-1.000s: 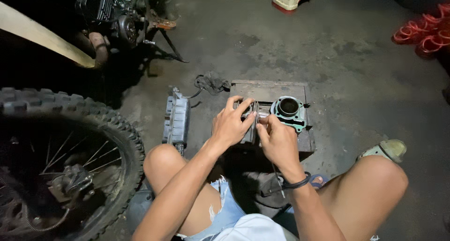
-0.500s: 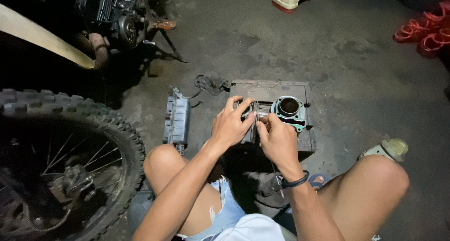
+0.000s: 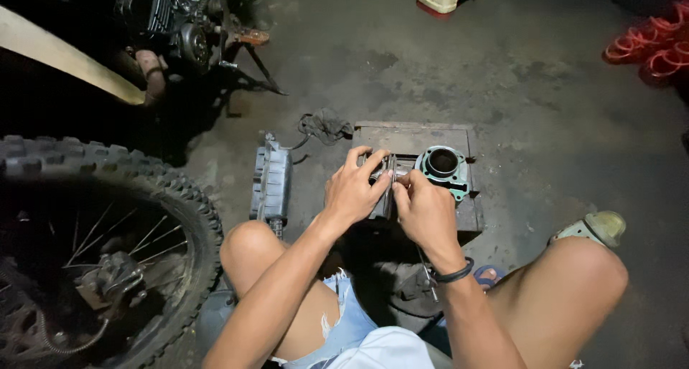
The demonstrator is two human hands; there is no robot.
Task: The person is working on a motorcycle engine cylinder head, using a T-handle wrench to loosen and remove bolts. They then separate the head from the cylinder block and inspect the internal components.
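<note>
Left hand (image 3: 353, 191) and right hand (image 3: 423, 209) both pinching a small metal engine part (image 3: 388, 176) at picture centre, over a flat board (image 3: 409, 136), green-gasketed cylinder (image 3: 443, 165) at 3 o'clock of it, grey finned cover (image 3: 271, 179) at 9 o'clock, knobby wheel (image 3: 108, 232) at 8 o'clock.

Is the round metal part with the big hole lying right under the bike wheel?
No, the round metal part sits on a flat block beside the right hand, far from the wheel.
</note>
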